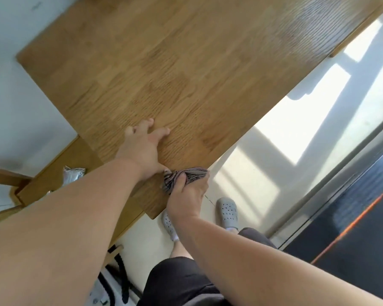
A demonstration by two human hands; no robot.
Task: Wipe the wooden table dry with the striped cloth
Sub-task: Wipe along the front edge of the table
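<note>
Desk [175, 62]: wooden top of jointed blocks, seen at a slant. The striped cloth [187, 173], grey with dark stripes, is bunched into a wad on the desk's long right-hand edge, close to the near corner. The right hand [186, 197] grips it from the edge side, fingers [181, 181] clamped on the wad with the thumb on top; the remaining fingers are hidden under the fabric. The left hand [143, 146] lies palm-down on the desk just inboard of the cloth, fingers [164, 131] straight and spread apart, heel of the hand right against the cloth's end. The left forearm crosses the near corner region. Off the desk's left end sits a lower wooden ledge [53, 171] with a crumpled silvery packet [73, 174] on it. Below the right-hand edge is pale floor [252, 184] with bright sun patches, two grey perforated clogs [227, 209] on the person's feet, and dark shorts [175, 281]. Further right is a dark mat [352, 239] with an orange line.
</note>
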